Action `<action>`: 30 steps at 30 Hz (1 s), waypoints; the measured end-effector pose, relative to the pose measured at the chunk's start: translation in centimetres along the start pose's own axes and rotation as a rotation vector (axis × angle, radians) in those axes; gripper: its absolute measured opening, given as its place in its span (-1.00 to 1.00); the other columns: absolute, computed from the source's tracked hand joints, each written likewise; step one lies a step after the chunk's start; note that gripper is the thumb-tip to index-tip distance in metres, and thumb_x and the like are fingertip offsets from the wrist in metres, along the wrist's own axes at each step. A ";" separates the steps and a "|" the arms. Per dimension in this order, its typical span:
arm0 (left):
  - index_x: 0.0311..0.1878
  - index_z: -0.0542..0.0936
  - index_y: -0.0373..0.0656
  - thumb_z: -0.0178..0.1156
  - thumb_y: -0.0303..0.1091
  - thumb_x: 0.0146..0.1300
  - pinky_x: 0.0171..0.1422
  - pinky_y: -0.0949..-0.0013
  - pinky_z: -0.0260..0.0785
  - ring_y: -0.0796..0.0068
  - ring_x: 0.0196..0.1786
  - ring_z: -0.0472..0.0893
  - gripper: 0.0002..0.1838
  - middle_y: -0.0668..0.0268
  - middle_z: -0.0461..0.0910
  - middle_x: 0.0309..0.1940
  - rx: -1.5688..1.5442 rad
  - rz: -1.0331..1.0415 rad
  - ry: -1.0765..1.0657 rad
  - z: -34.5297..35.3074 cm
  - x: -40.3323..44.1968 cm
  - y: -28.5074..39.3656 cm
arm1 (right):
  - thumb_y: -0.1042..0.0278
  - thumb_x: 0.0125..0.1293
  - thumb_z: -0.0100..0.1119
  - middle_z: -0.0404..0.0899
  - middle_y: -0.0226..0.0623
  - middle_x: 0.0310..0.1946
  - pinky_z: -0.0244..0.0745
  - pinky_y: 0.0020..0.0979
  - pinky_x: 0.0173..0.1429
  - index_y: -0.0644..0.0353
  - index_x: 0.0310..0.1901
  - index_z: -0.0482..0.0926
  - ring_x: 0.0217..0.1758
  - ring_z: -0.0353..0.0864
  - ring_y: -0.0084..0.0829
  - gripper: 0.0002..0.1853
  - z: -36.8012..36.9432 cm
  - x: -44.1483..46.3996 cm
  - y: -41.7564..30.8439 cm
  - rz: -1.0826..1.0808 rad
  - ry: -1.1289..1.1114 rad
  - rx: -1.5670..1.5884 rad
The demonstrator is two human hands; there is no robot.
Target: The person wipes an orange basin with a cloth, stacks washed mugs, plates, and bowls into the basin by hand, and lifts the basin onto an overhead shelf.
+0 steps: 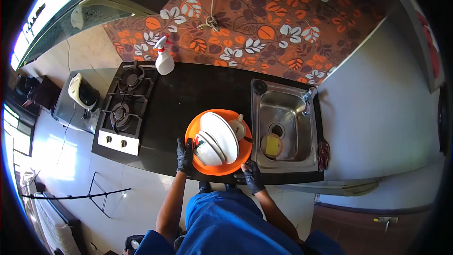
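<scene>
An orange basin (206,168) sits on the black counter beside the sink. Inside it lean white bowls (206,152), one with a rooster picture, a large white plate (221,132) and a white cup (237,127). My left hand (185,156), in a black glove, is at the basin's left side, fingers pointing up along the rim. My right hand (250,176), also gloved, with a bare thumb or fingertip showing, is at the lower right rim, its fingers apart. Neither hand is wrapped round anything visible.
A steel sink (302,132) on the right holds a yellow sponge (272,145) on a round dish. The gas stove (123,108) and a white spray bottle (164,62) are to the left. A black drying rack (97,193) stands lower left.
</scene>
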State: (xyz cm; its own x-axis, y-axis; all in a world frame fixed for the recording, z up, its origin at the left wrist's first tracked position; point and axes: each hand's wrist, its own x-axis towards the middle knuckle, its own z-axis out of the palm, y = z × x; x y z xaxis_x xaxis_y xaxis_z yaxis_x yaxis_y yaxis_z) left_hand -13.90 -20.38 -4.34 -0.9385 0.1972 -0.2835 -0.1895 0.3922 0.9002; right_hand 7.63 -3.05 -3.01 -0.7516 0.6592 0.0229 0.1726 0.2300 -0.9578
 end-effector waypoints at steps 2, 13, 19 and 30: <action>0.15 0.40 -0.38 0.16 -0.20 0.25 0.15 0.31 0.35 0.21 0.04 0.49 -0.49 0.03 0.50 0.03 -0.054 0.040 0.015 0.4 0.2 -0.2 | 0.21 0.28 0.15 0.44 -0.35 -0.40 0.48 -0.54 -0.50 0.23 -0.17 0.37 -0.52 0.46 -0.53 -0.72 0.9 -0.4 -0.6 -0.009 0.073 -0.044; 0.01 0.49 -0.41 0.20 -0.30 0.21 -0.02 0.40 0.44 0.38 -0.19 0.56 -0.60 0.10 0.59 -0.17 -0.266 0.077 -0.214 -0.9 4.8 -0.5 | 0.27 0.27 0.07 0.43 -0.35 -0.30 0.41 -0.41 -0.05 0.20 -0.21 0.41 -0.25 0.47 -0.45 -0.81 2.3 1.5 0.8 0.462 0.094 0.575; -0.29 0.54 -0.26 0.20 -0.37 0.15 -0.27 0.47 0.43 0.52 -0.43 0.47 -0.84 0.26 0.53 -0.43 -0.499 -0.179 -0.347 -0.5 6.8 3.4 | 0.18 0.30 -0.03 0.48 -0.27 -0.10 0.40 -0.37 0.06 0.20 -0.01 0.42 -0.08 0.49 -0.38 -0.67 6.1 3.7 4.8 0.291 0.330 1.013; -0.18 0.52 -0.20 0.14 -0.28 0.12 -0.15 0.41 0.39 0.42 -0.27 0.47 -0.76 0.20 0.52 -0.26 -0.936 -0.191 -0.428 -1.7 1.9 3.3 | 0.13 0.31 -0.08 0.47 -0.21 0.12 0.34 -0.32 0.19 0.21 0.20 0.38 0.09 0.48 -0.32 -0.51 4.5 3.6 1.6 0.254 0.272 1.224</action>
State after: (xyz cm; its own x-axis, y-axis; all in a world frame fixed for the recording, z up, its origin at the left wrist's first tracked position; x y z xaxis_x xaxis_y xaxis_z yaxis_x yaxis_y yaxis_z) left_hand -16.79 -20.28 -1.31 -0.7232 0.5785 -0.3772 -0.6434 -0.3659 0.6724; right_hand 2.36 -3.54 -5.78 -0.6049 0.7456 -0.2797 -0.5134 -0.6336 -0.5787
